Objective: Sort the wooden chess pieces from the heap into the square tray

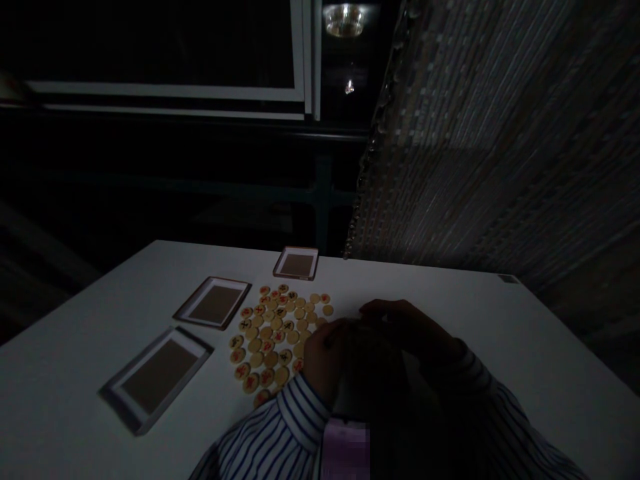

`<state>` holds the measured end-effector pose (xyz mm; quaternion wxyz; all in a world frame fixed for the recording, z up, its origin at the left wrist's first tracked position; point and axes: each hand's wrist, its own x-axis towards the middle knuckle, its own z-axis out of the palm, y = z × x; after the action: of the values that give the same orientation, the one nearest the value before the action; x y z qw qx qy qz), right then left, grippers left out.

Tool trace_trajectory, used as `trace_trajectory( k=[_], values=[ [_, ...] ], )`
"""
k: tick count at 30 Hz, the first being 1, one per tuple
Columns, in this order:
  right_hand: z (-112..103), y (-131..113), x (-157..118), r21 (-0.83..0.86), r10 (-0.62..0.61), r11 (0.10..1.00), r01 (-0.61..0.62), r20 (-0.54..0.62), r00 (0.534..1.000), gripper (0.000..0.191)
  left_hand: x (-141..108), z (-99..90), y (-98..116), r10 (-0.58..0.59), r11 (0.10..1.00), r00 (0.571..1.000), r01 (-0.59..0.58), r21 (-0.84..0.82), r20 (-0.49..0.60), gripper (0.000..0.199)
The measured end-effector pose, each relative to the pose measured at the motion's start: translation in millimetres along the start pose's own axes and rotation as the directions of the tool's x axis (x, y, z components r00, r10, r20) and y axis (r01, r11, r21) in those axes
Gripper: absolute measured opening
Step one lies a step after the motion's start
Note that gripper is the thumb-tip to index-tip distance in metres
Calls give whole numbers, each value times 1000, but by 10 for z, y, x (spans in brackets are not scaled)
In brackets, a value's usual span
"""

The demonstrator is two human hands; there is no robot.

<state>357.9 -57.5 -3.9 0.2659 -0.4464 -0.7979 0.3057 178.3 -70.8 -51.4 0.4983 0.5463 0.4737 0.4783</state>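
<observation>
My left hand (323, 357), in a blue-striped sleeve, is closed at the right edge of a spread of round wooden Chinese chess pieces (270, 360). Some pieces show red or black characters, others are blank side up. To its right is my right hand (413, 327), its fingers bent towards the left hand. Between the two hands lies a dark shape (375, 363), too dim to name. Both hands seem closed at it, but deep shadow hides most of the fingers.
Left of the pieces, on the white table (60, 373), lie a grey-edged shallow tray (203, 340) and a brown-edged one (243, 293). A smaller tray (314, 267) is near the far edge. A beaded string curtain (450, 133) hangs beyond the table at right.
</observation>
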Motion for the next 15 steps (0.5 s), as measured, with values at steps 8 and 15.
trace_trajectory(
  k=[8,15],
  values=[
    [125,38,45,-325,-68,941,99,105,992,22,-32,12,44,-36,997,998,40,66,-53,23],
    [181,24,71,-318,-71,942,110,133,989,22,-9,13,-17,-55,998,997,57,33,-62,23]
  ],
)
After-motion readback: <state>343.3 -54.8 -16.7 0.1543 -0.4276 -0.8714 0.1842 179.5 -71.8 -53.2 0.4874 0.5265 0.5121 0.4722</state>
